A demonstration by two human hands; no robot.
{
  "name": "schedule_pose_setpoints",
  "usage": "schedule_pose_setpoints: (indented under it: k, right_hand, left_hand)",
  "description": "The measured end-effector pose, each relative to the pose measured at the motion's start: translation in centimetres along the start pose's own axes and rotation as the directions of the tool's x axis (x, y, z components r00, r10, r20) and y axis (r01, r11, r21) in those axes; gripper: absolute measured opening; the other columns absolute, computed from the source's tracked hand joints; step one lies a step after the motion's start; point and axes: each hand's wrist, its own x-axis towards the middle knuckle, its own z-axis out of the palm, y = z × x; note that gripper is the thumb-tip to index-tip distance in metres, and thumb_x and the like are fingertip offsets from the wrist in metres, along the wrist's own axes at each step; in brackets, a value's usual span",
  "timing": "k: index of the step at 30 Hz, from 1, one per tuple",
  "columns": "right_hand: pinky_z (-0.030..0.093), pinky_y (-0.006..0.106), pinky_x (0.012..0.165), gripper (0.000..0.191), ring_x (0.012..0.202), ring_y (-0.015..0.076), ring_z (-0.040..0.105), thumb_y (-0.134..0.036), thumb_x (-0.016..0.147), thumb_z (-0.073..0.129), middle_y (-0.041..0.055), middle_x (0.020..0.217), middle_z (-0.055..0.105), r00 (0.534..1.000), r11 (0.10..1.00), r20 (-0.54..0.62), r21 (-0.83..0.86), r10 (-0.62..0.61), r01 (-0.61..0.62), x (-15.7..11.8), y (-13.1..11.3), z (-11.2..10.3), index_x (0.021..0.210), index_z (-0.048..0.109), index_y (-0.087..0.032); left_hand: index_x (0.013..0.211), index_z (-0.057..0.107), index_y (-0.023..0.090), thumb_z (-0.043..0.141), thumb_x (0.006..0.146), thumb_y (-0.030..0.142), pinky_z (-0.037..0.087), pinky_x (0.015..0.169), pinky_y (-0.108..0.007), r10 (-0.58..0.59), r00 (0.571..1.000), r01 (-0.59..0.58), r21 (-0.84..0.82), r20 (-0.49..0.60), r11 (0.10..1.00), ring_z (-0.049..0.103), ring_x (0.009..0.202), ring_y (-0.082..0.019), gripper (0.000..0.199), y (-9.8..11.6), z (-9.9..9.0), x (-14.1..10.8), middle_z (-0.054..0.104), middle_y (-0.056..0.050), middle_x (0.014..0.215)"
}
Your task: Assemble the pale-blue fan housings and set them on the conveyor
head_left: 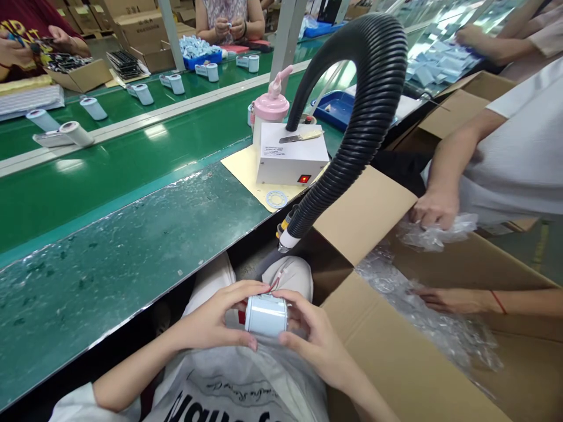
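Bright light, glare on green conveyor, dark shadow beneath workbench, stretched edges

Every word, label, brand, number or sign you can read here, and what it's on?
No complete word reads clearly.
Wearer's shirt: large black letters, cut off by the frame edge; script above too blurred.
White box: small print, unreadable.
Maroon shirt: partial yellow lettering, unreadable.
Brown carton behind: blurred print.
Light-blue cylindrical part: no legible text.
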Motion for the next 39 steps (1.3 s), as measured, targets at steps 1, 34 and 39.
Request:
schedule_pose_setpoints:
  k: [1,34,39]
  right_hand:
    - [0.06,0.035,0.076,0.067,0.086,0.026,0.069,-0.067,0.082,0.075,0.0084,0.095,0.07,1.0,0.999,0.0,0.024,0.027,-0.027,0.0,0.1,0.1,0.127,0.059,-0.021]
    - [0.061,0.03,0.091,0.054,0.106,0.0219,0.073,-0.047,0.087,0.081,0.0073,0.129,0.068,0.975,0.976,0.053,0.025,-0.216,0.215,-0.3,0.4,-0.5,0.135,0.058,-0.033]
    - [0.06,0.031,0.077,0.061,0.088,0.0214,0.071,-0.062,0.081,0.081,0.0072,0.106,0.071,0.998,0.979,0.051,0.204,-0.028,0.017,0.1,0.9,0.3,0.125,0.059,-0.025]
  left_hand:
    - [0.146,0.057,0.032,0.088,0.075,0.043,0.038,0.12,-0.054,0.046,0.999,-0.046,0.06,0.014,0.997,0.047,0.145,-0.036,0.078,0.0,-0.1,0.0,0.054,-0.013,0.154]
    - [0.148,0.049,0.028,0.079,0.077,0.061,0.048,0.11,-0.047,0.004,0.999,-0.008,0.061,0.051,0.998,0.056,0.134,-0.034,0.084,1.3,-0.5,-0.8,0.055,-0.014,0.15]
    - [0.142,0.056,0.027,0.083,0.079,0.046,0.045,0.115,-0.048,0.051,0.998,-0.054,0.141,0.027,0.989,0.052,0.14,-0.034,0.071,0.8,0.6,-0.4,0.058,-0.014,0.148]
